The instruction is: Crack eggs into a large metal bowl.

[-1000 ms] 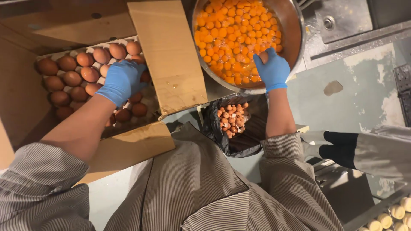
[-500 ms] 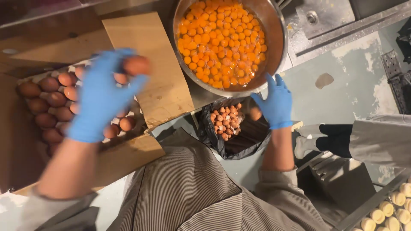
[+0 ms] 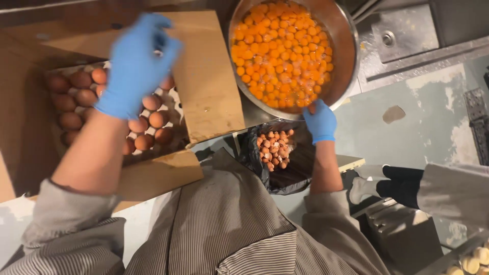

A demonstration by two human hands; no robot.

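My left hand point(image 3: 135, 66), in a blue glove and blurred, is lifted above a cardboard box point(image 3: 209, 76) that holds a tray of brown eggs point(image 3: 153, 119). Its fingers are curled, and the egg they hold is mostly hidden behind them. My right hand point(image 3: 320, 121), also in a blue glove, rests on the near rim of a big metal bowl point(image 3: 351, 46) full of orange egg yolks point(image 3: 280, 56). Its fingers close on that rim. Just below this hand sits a black bag point(image 3: 295, 173) of brown eggshells point(image 3: 274, 147).
Another person's grey sleeve point(image 3: 453, 191) and dark-gloved hand point(image 3: 397, 181) reach in from the right. A steel counter with a drain point(image 3: 389, 38) lies beyond the bowl. Pale round pieces point(image 3: 471, 262) sit at the bottom right corner. The grey floor point(image 3: 423, 127) shows worn patches.
My left hand picked an egg out of the tray and lifted it. My right hand went from the bowl down over the shell bag, then back up to the bowl's rim.
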